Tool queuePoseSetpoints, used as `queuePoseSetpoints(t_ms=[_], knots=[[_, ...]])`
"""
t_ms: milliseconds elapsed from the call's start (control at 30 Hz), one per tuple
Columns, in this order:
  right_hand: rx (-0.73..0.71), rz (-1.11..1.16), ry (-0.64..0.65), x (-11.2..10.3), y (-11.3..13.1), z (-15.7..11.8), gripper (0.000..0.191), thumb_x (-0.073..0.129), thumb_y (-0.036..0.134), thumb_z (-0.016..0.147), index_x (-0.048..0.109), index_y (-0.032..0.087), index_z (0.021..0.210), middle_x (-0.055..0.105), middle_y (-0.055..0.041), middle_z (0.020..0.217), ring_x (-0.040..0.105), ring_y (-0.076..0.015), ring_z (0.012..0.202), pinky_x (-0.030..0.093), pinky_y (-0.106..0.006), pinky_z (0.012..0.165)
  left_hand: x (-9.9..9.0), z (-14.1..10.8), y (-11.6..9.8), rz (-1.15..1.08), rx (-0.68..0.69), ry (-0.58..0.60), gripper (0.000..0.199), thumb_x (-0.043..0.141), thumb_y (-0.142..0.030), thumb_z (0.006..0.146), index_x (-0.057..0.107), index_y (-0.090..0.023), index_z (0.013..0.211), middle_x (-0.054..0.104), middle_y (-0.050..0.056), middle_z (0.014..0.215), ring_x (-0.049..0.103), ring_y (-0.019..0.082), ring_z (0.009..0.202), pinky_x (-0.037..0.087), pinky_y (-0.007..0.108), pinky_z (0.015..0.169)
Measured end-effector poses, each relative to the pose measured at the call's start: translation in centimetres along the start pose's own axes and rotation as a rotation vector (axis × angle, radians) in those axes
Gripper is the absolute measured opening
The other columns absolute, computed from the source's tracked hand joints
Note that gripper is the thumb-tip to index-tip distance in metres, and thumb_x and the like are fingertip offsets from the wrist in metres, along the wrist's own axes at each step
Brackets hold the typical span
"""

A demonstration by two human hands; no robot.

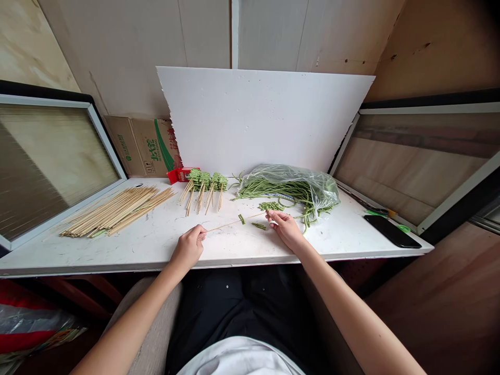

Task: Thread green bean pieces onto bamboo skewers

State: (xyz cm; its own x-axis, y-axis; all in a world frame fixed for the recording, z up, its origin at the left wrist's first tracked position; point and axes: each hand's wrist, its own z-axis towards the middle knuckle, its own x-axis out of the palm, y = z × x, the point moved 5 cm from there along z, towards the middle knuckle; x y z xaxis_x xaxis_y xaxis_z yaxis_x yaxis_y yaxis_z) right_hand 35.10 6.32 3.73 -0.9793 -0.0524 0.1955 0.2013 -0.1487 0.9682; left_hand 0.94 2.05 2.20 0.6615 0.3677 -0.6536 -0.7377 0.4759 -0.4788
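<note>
Currently, L hand point(190, 244) pinches the near end of a thin wooden skewer point(224, 225) btwn thumb & fingers, near the front edge of the table point(234, 252). R hand point(283, 227) is at the skewer's far end, thumb & fingertips pinched on a small green bean pc. point(267, 213). Skewer slants away to the R; a short bean length point(241, 219) shows along it, threaded or just lying behind, can't tell. More cut beans point(259, 226) lie just beside R hand, w/ a small pile point(271, 206) beyond. Behind that, a clear plastic bag point(318, 182) w/ long green beans point(269, 188) spilling out. Left of centre, approx. four bunches of loaded skewers point(207, 180); further L, a heap of bare sticks point(117, 211). Black phone point(391, 231) lies far R. White board point(258, 120) stands at the back, cardboard box point(144, 148) to its L.
</note>
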Motion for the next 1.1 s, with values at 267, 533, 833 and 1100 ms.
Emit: queuePoseSetpoints(t_ms=[267, 533, 833, 1100], knots=[[0.004, 0.004, -0.028, -0.3, -0.3, 0.1, 0.038, 0.086, 0.057, 0.072, 0.078, 0.021, 0.081, 0.071, -0.0077, 0.098, 0.059, -0.02, 0.09, 0.043, -0.028, 0.065, 0.0, 0.0, 0.1, -0.004, -0.003, 0.003, 0.021, 0.042, -0.012, 0.093, 0.058, -0.024, 0.085, 0.069, 0.002, 0.078, 0.07, 0.019, 0.078, 0.05, 0.028, 0.072], [0.013, 0.002, -0.032, -0.5, -0.7, 0.2, 0.035, 0.087, 0.055, 0.072, 0.081, 0.023, 0.083, 0.073, -0.0074, 0.097, 0.06, -0.0201, 0.089, 0.044, -0.03, 0.068, -0.1, 0.0, -0.1, 0.012, -0.005, 0.013, 0.022, 0.043, -0.008, 0.087, 0.056, -0.024, 0.083, 0.067, 0.001, 0.077, 0.07, 0.019, 0.078, 0.051, 0.028, 0.072], [0.006, -0.037, -0.061, -1.0, -1.2, 0.5, 0.035, 0.087, 0.055, 0.071, 0.082, 0.024, 0.085, 0.076, -0.0085, 0.103, 0.064, -0.0234, 0.096, 0.045, -0.032, 0.073, 0.0, 0.0, 0.1, 0.014, -0.007, 0.027, 0.024, 0.042, -0.007, 0.085, 0.057, -0.025, 0.083, 0.068, 0.002, 0.077, 0.071, 0.02, 0.08, 0.051, 0.027, 0.073], [-0.003, -0.061, -0.053, -1.1, -1.3, 0.5, 0.035, 0.087, 0.055, 0.072, 0.082, 0.024, 0.087, 0.076, -0.0092, 0.103, 0.064, -0.0243, 0.098, 0.045, -0.033, 0.074, 0.0, 0.0, 0.0, 0.019, -0.01, 0.028, 0.024, 0.042, -0.005, 0.083, 0.057, -0.024, 0.082, 0.068, 0.002, 0.076, 0.07, 0.019, 0.079, 0.05, 0.026, 0.072]])
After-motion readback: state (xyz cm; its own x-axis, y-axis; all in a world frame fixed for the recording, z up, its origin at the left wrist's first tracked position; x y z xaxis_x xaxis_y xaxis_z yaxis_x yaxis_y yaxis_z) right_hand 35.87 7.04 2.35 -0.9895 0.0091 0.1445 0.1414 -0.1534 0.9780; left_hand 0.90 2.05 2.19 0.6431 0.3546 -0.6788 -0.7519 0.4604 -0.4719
